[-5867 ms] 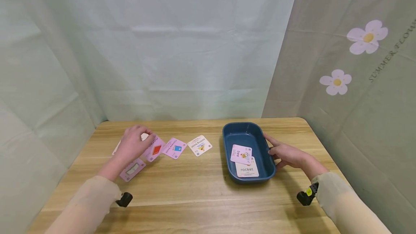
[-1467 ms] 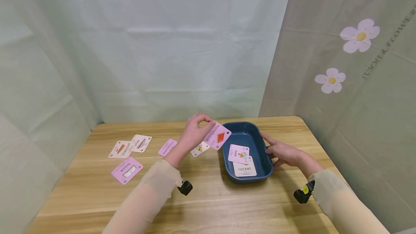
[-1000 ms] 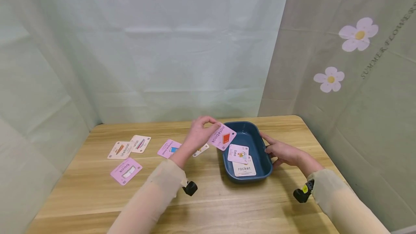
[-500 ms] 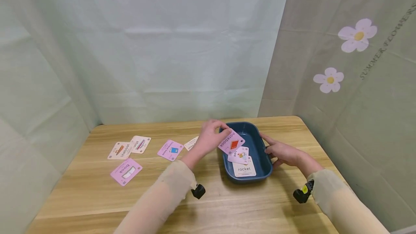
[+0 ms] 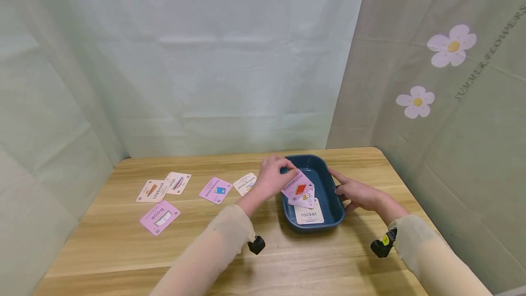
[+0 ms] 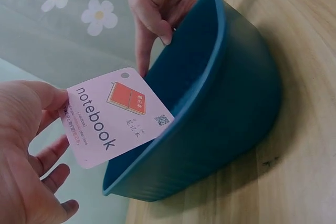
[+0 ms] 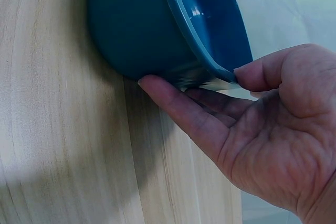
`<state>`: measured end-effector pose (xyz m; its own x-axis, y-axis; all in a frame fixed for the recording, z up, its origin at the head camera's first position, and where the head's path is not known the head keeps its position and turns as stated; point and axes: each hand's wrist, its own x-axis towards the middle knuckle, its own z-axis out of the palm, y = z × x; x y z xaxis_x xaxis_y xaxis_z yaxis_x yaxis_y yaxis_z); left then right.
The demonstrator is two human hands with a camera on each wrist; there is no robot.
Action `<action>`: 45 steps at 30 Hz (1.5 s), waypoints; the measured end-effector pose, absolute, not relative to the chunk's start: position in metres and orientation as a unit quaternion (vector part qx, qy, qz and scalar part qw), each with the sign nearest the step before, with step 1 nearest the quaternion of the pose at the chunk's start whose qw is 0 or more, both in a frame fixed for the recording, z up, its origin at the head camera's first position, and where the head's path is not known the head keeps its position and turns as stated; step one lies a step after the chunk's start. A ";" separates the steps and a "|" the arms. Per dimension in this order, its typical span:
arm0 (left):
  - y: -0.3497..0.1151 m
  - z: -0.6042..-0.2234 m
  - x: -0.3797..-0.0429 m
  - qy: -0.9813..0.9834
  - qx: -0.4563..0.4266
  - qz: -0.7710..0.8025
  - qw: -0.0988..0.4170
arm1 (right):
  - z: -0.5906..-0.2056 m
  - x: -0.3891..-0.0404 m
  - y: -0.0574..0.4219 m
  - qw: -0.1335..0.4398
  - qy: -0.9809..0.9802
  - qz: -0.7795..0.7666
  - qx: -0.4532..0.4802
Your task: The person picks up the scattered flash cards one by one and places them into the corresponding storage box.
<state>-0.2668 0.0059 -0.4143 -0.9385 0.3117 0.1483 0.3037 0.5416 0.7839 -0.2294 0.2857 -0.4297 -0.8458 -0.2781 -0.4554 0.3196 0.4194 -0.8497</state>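
My left hand [image 5: 271,178] pinches a pink flashcard [image 5: 299,187] by one corner, between thumb and fingers. The card reads "notebook" and has a red book printed on it; in the left wrist view it is tilted over the rim of a dark blue plastic bin [image 6: 231,93]. Inside the bin lie a pink bee card [image 5: 304,202], partly hidden by the notebook card, and a white rocket card [image 5: 309,215] under it. At the bin's right side my right hand [image 5: 363,194] holds the wall, with the thumb at the rim and fingers against the outside [image 7: 157,90].
On the wooden table [image 5: 123,241], left of the bin, lie a sailing boat card [image 5: 245,183], a Chinese book card [image 5: 215,190], a ship card [image 5: 178,182], a lifeboat card [image 5: 151,191] and a book card [image 5: 160,217]. Cloth curtains [image 5: 226,67] stand behind and at the sides.
My left hand has picked the notebook card from the group at left, carried it right and lowered it over the bin, where it now covers part of the bee card. The right hand stays put.
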 end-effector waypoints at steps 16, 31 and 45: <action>0.015 -0.424 -0.260 0.896 0.205 0.393 0.016 | -0.430 -0.229 0.286 0.276 0.796 -0.539 0.007; 0.025 -0.431 -0.259 0.897 0.215 0.384 0.025 | -0.428 -0.230 0.286 0.276 0.799 -0.535 0.005; 0.035 -0.431 -0.251 0.916 0.244 0.318 0.031 | -0.429 -0.229 0.286 0.276 0.796 -0.538 0.006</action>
<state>-0.2509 0.0347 -0.4311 -0.8785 0.4676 0.0979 0.4276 0.6783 0.5976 -0.2285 0.2859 -0.4288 -0.8478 -0.2867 -0.4462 0.3072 0.4202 -0.8538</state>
